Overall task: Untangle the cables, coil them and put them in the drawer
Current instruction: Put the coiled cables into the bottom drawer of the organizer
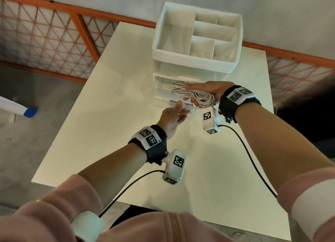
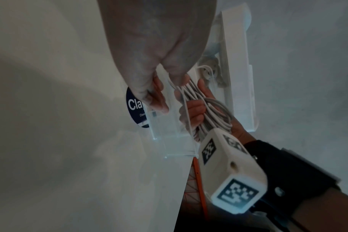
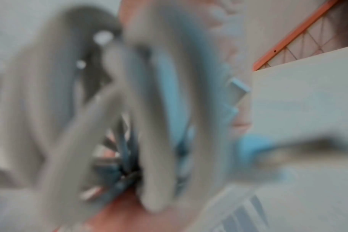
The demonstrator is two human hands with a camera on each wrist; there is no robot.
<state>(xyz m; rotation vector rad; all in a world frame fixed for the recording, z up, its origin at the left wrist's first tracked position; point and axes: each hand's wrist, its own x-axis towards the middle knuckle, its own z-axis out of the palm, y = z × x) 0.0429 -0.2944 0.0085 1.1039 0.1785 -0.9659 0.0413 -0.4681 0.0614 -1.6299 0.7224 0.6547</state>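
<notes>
A coiled white cable (image 1: pixel 197 96) is gripped in my right hand (image 1: pixel 186 93), thumb over the top and fingers under it. It hangs just above the open clear drawer (image 1: pixel 163 94) of the white organizer (image 1: pixel 195 62). My left hand (image 1: pixel 181 108) is at the drawer's front edge. In the left wrist view, the left hand (image 2: pixel 165 87) pinches the clear front wall of the drawer (image 2: pixel 169 133), close to the cable (image 2: pixel 210 109) and the right hand (image 2: pixel 193 108). The right wrist view shows only blurred cable loops (image 3: pixel 159 109).
The organizer stands at the far side of a white table (image 1: pixel 108 114), its top tray split into compartments. An orange mesh fence (image 1: pixel 54 42) runs behind. A dark blue sticker (image 2: pixel 135 108) sits by the drawer front. Black camera leads (image 1: pixel 253 160) trail from both wrists.
</notes>
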